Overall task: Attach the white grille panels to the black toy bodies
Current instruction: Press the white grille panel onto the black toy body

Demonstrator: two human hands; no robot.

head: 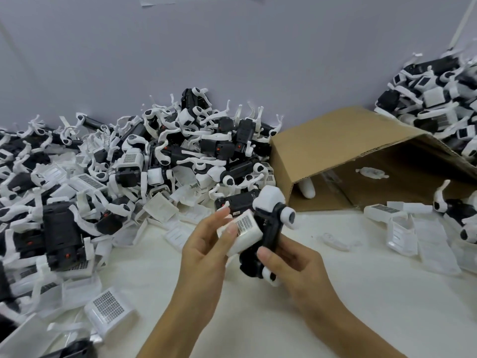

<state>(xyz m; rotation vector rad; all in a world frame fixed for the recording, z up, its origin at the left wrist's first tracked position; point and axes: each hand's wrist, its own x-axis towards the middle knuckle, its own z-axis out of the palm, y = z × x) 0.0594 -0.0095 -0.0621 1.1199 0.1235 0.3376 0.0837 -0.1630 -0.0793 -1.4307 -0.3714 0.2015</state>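
— What sat closest to my lens?

— My two bare forearms, coming up from the bottom edge. My left hand (206, 244) pinched a white plastic grille panel with a dark mesh patch (241, 232), thumb across its near face and fingertips at its upper left corner. My right hand (291, 257) was curled round the lower end of a black plastic toy body with white rounded caps (269, 228), thumb pressed on its front.

— And how did the panel lie against the body?

— It touched the body's left side, tilted, mesh facing up toward me. I could not tell whether it was seated or merely laid against it. Both pieces were held above the white table top (258, 319), between my hands, with the body standing roughly upright.

— What lay around them?

— A big heap of black-and-white toy parts (154, 156) filled the left and back against the pale wall (232, 47). A loose white mesh panel (109, 310) lay near my left forearm. A brown cardboard box tipped on its side (348, 156) stood open toward me, behind my right hand, and a second pile of parts (438, 81) rose beyond it at the far right.
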